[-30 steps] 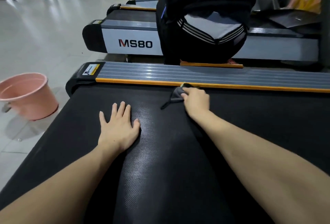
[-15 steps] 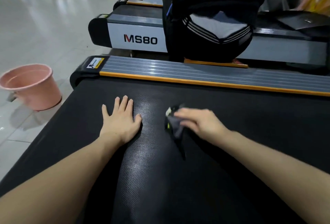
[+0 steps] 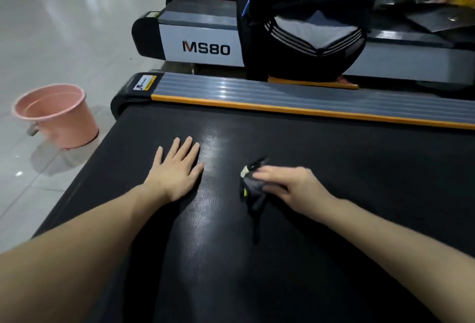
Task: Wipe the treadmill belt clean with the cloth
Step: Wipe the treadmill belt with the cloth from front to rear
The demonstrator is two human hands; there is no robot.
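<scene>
The right hand (image 3: 290,189) has pulled the cloth (image 3: 250,186) back from the orange strip (image 3: 308,111) at the far edge of the belt (image 3: 257,271) toward the middle of the frame. A second ago the cloth sat right against that strip; now it lies well short of it, to the right of centre. Over the last half second it has hardly shifted, so the stroke looks to be at or near its turning point.

The right hand's fingers are blurred with motion. They lie over the dark cloth and press it to the belt, but whether they are flat or curled round it I cannot tell. A thin tail of the cloth trails down toward the bottom of the frame.

The left hand (image 3: 177,171) has stayed where it was, left of centre, fingers straight and slightly spread, palm flat on the belt as a brace.

A damp-looking sheen runs down the belt between the two hands. That suggests the lane from the far edge back to the centre has been covered, while the wide stretch on the right of the frame probably remains. The pink bucket (image 3: 56,117) stands on the floor (image 3: 64,27) at the left.
</scene>
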